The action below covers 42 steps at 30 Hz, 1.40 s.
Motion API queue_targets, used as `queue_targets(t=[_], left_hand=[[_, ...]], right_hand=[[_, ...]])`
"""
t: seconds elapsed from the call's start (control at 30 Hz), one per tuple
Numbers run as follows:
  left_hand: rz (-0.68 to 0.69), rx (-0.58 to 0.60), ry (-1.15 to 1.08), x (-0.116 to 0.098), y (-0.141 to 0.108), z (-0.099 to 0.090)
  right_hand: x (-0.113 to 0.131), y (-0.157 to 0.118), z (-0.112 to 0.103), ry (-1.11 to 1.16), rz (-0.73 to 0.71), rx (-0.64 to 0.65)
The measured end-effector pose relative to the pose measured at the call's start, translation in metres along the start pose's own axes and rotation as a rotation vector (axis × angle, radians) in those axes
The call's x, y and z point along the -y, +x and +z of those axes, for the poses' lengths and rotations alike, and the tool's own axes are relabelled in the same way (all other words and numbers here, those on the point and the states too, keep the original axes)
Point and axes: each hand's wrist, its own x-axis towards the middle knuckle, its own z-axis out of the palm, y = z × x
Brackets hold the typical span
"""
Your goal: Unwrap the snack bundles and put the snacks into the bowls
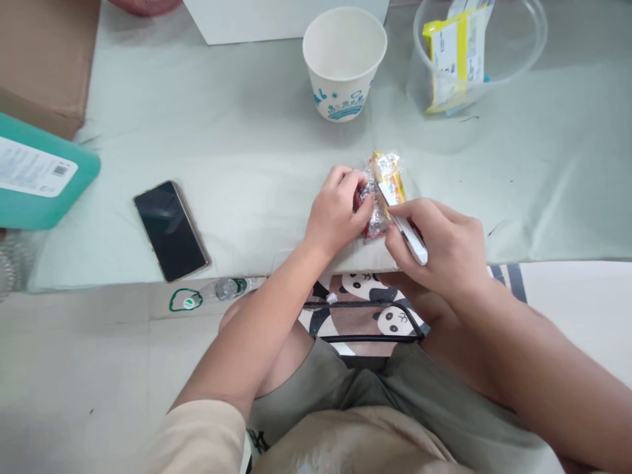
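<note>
A small shiny plastic packet point(394, 172), clear and silver with yellow and red print, lies near the table's front edge. My left hand point(338, 205) is closed on its left side, thumb and fingers curled over the crinkled wrapper. What the packet contains is hard to make out. My right hand point(442, 243) grips a slim white-handled knife point(411, 238). The knife slants up and left, its front end lying over the packet between my hands. Whether the blade has cut into the wrapper cannot be seen.
Beyond my hands stands a white paper cup point(340, 82). At the right, a clear plastic tub point(518, 66) holds yellow-and-white packets. To the left are a phone point(172, 230), a green container point(49, 204) and a cardboard box point(49, 59). A white box point(247, 23) sits at the back.
</note>
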Motion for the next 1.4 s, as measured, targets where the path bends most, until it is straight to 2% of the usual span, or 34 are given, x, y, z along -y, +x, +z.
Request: queue_targets(t=[0.5,0.93,1.23,1.4], left_hand=[[-0.021,-0.003,-0.022,-0.003,0.002,-0.004],[0.0,-0.043,-0.017,-0.001,0.001,-0.001],[0.01,-0.075,-0.038,-0.002,0.002,0.0],[0.027,-0.094,-0.043,0.0,0.001,0.0]], right_hand=[[0.016,-0.022,-0.01,-0.166,-0.089,0.016],[0.017,-0.037,-0.026,-0.246,-0.211,0.049],[0.016,-0.038,-0.036,-0.181,-0.198,0.07],[0.008,-0.048,-0.06,0.038,-0.03,0.173]])
